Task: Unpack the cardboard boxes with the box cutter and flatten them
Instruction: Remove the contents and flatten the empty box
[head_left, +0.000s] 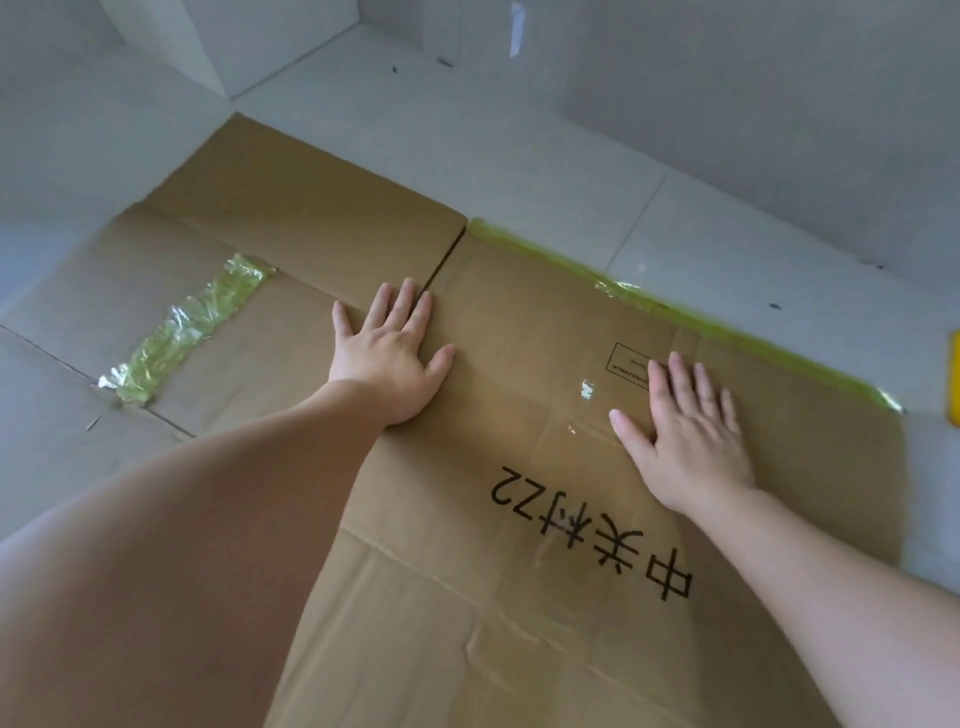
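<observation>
Pale tiled floor (571, 171) | flat cardboard box (519, 467) lies on it, long way running near to far | left hand (389, 353) flat, fingers spread, pressing far flap seam | right hand (685, 431) flat on right panel | yellow-green tape (727, 332) along far right edge

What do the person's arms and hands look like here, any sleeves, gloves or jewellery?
Both arms are bare as far up as the view shows, with no sleeves in sight. The left hand and the right hand wear no gloves, and no rings, watch or bracelet show on the fingers or wrists. No markings or bandages are visible.
</observation>
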